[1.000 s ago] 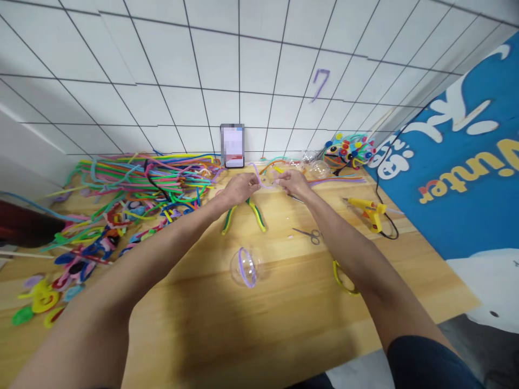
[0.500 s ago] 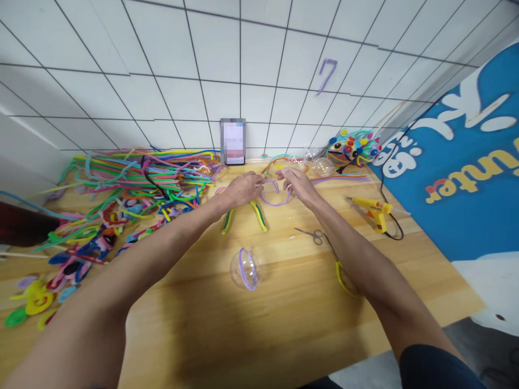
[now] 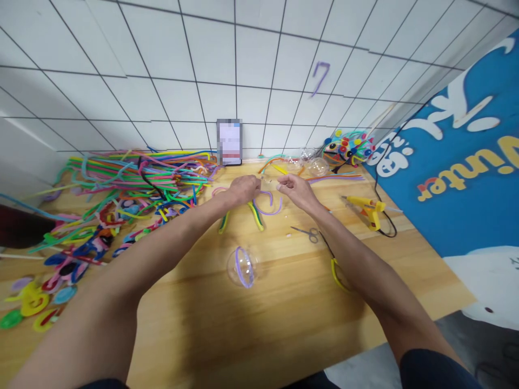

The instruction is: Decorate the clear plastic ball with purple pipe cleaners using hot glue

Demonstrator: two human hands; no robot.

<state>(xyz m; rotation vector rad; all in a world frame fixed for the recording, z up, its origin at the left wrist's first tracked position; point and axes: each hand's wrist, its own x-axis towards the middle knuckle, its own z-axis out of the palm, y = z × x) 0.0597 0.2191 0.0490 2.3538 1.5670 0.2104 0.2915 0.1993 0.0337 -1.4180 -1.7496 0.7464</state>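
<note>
My left hand (image 3: 246, 188) is closed above the far middle of the table, its fingers bent down; anything inside them is hidden. To its right, my right hand (image 3: 295, 189) has thumb and fingertips brought together, with whatever they pinch too small to name. Below and between both hands is a curled purple pipe cleaner (image 3: 268, 213), partly behind the left hand. Green-and-yellow plier handles (image 3: 257, 217) stick out beneath my left forearm. Nearer me sits a clear plastic ball (image 3: 232, 267) with a purple pipe-cleaner ring (image 3: 239, 273) around it.
Piles of coloured pipe cleaners (image 3: 162, 173) cover the left side. Small scissors (image 3: 312, 235) and a yellow glue gun (image 3: 370, 210) lie on the right. A phone (image 3: 230, 143) leans on the wall; clear balls (image 3: 318, 166) and a decorated ball (image 3: 349, 148) stand behind.
Both hands have come slightly nearer me. The purple curl now shows below the fingertips, more open to view. The whole picture has shifted a little left.
</note>
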